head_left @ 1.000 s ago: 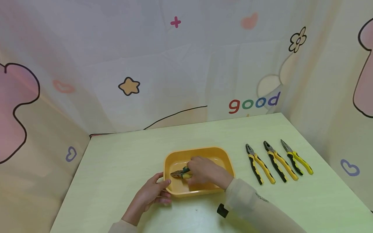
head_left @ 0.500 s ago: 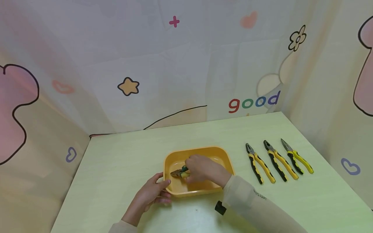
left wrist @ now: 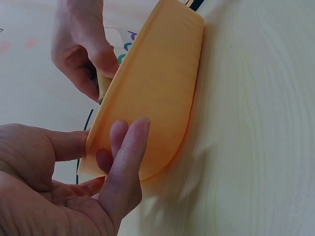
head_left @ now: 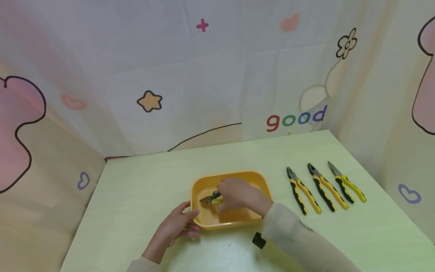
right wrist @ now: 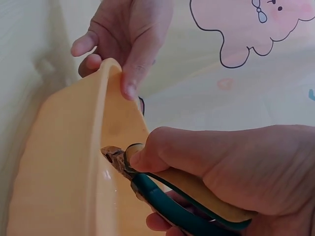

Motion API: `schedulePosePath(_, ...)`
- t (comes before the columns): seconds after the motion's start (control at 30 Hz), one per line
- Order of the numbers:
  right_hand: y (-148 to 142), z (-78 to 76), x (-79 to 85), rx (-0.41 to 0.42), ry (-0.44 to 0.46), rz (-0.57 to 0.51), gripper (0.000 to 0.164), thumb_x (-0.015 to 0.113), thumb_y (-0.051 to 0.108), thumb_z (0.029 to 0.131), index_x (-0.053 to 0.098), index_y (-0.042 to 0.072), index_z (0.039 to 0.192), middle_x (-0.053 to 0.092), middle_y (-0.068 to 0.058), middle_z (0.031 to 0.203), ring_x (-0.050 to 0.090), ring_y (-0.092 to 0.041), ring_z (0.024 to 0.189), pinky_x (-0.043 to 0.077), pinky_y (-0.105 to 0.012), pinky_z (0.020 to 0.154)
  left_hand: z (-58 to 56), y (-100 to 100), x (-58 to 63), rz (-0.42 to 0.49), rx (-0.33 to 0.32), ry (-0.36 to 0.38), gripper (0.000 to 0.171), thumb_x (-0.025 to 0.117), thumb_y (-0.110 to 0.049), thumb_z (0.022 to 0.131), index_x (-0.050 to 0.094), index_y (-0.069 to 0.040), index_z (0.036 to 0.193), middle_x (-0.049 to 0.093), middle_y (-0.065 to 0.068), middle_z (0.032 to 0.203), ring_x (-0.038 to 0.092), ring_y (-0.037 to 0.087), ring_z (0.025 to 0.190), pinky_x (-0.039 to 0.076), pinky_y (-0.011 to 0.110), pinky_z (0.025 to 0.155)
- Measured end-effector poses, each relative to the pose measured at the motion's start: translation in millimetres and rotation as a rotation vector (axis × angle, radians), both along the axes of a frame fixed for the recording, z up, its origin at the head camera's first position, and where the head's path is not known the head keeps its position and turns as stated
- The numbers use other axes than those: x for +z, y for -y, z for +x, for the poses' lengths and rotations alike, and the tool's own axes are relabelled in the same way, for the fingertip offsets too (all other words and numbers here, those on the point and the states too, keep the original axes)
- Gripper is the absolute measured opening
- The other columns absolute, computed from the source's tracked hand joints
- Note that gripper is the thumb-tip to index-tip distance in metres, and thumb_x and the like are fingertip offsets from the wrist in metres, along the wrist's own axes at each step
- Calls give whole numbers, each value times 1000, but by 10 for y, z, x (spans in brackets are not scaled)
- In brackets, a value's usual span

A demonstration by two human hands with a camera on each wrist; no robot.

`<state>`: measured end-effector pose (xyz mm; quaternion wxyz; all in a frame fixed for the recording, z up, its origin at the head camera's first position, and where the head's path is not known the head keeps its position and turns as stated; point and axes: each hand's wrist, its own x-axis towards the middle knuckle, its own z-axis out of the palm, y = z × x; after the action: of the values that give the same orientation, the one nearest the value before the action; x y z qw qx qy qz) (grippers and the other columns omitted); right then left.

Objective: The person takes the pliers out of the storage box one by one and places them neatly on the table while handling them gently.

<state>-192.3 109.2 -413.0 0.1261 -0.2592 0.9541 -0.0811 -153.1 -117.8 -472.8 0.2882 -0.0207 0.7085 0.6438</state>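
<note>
A yellow-orange plastic tray with raised walls stands on the table. My left hand pinches its left end, thumb on the rim and fingers against the outer wall. Inside the tray, my right hand grips a pair of pliers by the handles. In the right wrist view the pliers' green and yellow handles lie within the curled fingers, and the worn metal head points toward the tray's left end. Whether the pliers touch the tray floor, I cannot tell.
On the right of the pale green table lie three more pliers in a row: black-and-yellow pliers, similar pliers and long-nose pliers. A printed cloth hangs around the back and sides.
The right hand and the pliers in it shift only slightly within the tray. The left hand keeps its hold on the tray's end, and the tray stays in place.
</note>
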Motion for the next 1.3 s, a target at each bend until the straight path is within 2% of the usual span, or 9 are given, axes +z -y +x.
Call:
schedulePosePath(0.27, -35, 26, 139, 19, -13, -36, 38, 77, 22, 84, 44, 14, 67, 30, 4, 65, 28, -11, 59, 21, -27, 52, 8, 2, 8, 3, 2, -6, 62, 56, -17, 107, 27, 3, 157, 62, 17, 96, 67, 19, 72, 67, 38, 70)
schedulePosePath(0.5, -64, 46, 253, 49, -60, -47, 38, 75, 23, 83, 43, 16, 65, 29, 5, 63, 26, -11, 59, 20, -26, 52, 8, 1, 5, -7, 9, 0, 63, 57, -18, 107, 26, 4, 157, 62, 17, 96, 67, 20, 73, 67, 37, 69)
schedulePosePath(0.83, -105, 35, 360, 24, -61, -18, 31, 75, 27, 84, 51, 14, 70, 36, 4, 66, 34, -12, 61, 24, -27, 51, 11, -9, -7, -21, 10, 4, 63, 58, -19, 107, 28, 3, 157, 62, 17, 96, 67, 20, 73, 67, 37, 69)
schedulePosePath(1.03, -138, 43, 470, 25, -56, -12, 24, 74, 30, 84, 57, 14, 78, 44, 4, 71, 40, -13, 66, 29, -27, 54, 2, -19, -7, -26, 7, -2, 63, 58, -20, 106, 28, 4, 157, 63, 17, 96, 67, 20, 73, 67, 38, 68)
schedulePosePath(1.3, -183, 47, 627, 28, -57, -32, 22, 73, 30, 84, 62, 11, 85, 48, 2, 73, 43, -14, 66, 30, -27, 53, -14, -36, -7, -21, 4, 1, 64, 58, -20, 107, 27, 4, 157, 63, 18, 98, 67, 19, 72, 66, 36, 67)
